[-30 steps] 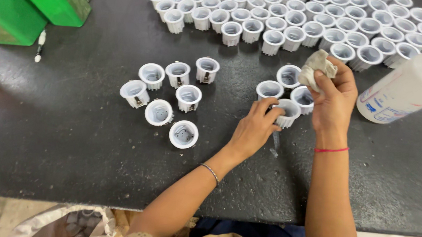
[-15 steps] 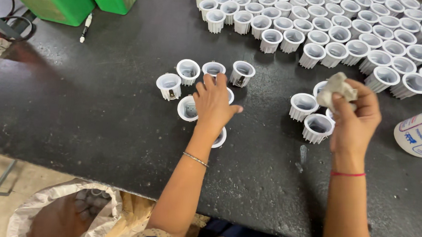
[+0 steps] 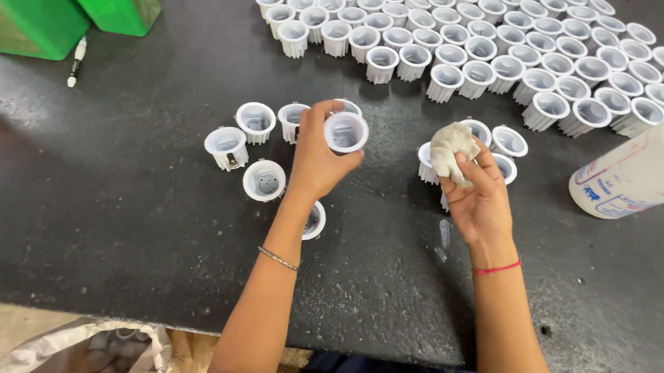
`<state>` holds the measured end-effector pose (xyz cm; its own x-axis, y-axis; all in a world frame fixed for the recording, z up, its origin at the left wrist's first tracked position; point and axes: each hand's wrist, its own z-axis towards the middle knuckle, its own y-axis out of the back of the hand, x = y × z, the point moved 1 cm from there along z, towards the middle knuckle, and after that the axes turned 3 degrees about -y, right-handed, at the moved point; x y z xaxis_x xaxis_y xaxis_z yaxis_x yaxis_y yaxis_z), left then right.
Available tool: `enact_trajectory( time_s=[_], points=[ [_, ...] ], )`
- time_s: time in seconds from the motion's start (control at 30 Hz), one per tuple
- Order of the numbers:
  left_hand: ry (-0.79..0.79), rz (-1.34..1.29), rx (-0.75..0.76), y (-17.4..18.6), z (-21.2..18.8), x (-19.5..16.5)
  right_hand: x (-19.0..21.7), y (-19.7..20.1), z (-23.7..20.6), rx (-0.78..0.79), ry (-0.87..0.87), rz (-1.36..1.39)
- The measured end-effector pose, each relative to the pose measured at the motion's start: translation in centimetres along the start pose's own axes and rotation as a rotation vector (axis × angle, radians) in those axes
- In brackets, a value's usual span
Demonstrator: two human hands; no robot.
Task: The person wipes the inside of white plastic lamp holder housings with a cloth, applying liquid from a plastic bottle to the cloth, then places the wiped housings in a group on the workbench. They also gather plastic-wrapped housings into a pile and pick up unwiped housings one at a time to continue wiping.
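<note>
Left hand point(image 3: 320, 159) lifted off the dark surface point(image 3: 118, 221), fingers point(image 3: 317, 117) wrapped round one white ribbed cup point(image 3: 346, 132), open mouth tilted toward the person; right hand point(image 3: 481, 198) clenched on a crumpled grey rag point(image 3: 450, 149), held just right of the cup, not touching it.

Loose cups point(image 3: 257, 120) sit left of and under the left fingers; a smaller cluster point(image 3: 510, 141) lies behind the rag hand; a dense batch in rows point(image 3: 506, 44) stands well beyond both hands.

Judgement: the wipe would go best with the cup gripped by its ribbed wall, mouth turned to the rag, rag pressed inside and twisted; keep finished and unfinished groups apart.

Packages: white plastic bottle point(image 3: 643, 172) lying on its side, far right of the rag hand, blue and red label; two green boxy containers point(image 3: 69, 2) far left, beyond the left fingers; a small marker point(image 3: 76, 61) beside them.
</note>
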<state>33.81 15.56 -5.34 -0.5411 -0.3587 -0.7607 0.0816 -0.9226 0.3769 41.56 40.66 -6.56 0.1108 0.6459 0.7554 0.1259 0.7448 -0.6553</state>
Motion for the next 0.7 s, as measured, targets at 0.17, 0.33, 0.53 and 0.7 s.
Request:
enact_trajectory(
  time_s=[0.17, 0.33, 0.53, 0.7],
  points=[
    [-0.133, -0.076, 0.041, -1.9, -0.8, -2.9, 0.5, -0.2, -0.4, -0.011, 0.103, -0.147],
    [-0.123, -0.062, 0.113, -3.2, -1.6, -4.7, 0.5, -1.6, -1.4, -0.07, 0.488, -0.622],
    [-0.162, -0.063, 0.174, -4.0, -2.0, -5.2, 0.6, -3.7, -3.1, -0.177, 0.617, -1.043],
    [-0.215, -0.024, 0.216, -4.5, -2.6, -5.4, 0.6, -5.0, -3.8, 0.025, 0.758, -1.148]
  ],
)
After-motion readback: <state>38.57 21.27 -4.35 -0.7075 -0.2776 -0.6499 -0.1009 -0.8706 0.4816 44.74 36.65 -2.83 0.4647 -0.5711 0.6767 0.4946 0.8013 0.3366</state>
